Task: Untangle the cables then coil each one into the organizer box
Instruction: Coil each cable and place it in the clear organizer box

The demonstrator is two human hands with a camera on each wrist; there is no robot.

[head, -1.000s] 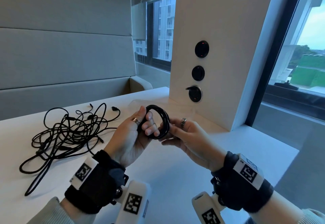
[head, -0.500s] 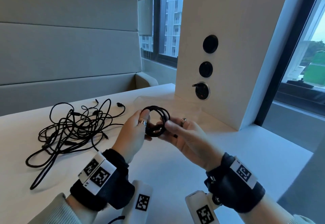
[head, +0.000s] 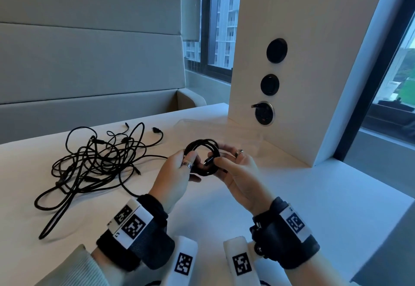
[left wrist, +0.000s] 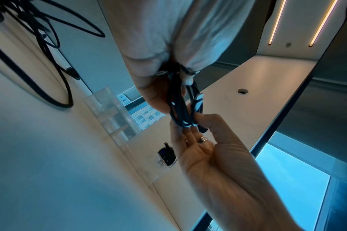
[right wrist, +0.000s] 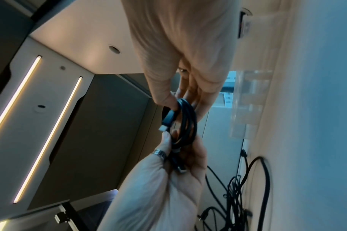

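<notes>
Both hands hold a small coil of black cable [head: 203, 148] above the white table [head: 280, 195]. My left hand [head: 190, 162] grips the coil's left side, thumb on top. My right hand [head: 219, 158] holds the right side and pinches the cable's plug end [head: 207, 162] against the loops. The wrist views show the same coil [left wrist: 180, 112] [right wrist: 186, 125] and plug [right wrist: 166, 120] between the two hands. A tangle of black cables [head: 98, 164] lies on the table to the left. The clear organizer box [left wrist: 109, 112] [right wrist: 249, 101] stands beyond the hands, near the pillar.
A white pillar [head: 314, 83] rises at the back right of the table, with round black sockets [head: 276, 50] and a plugged one [head: 264, 113]. A grey padded bench back lies behind the table. The table ends at the right by the window.
The coil has turned from upright to flatter, facing me. My left fingers have come out of its centre and my right thumb has closed on the plug end.
</notes>
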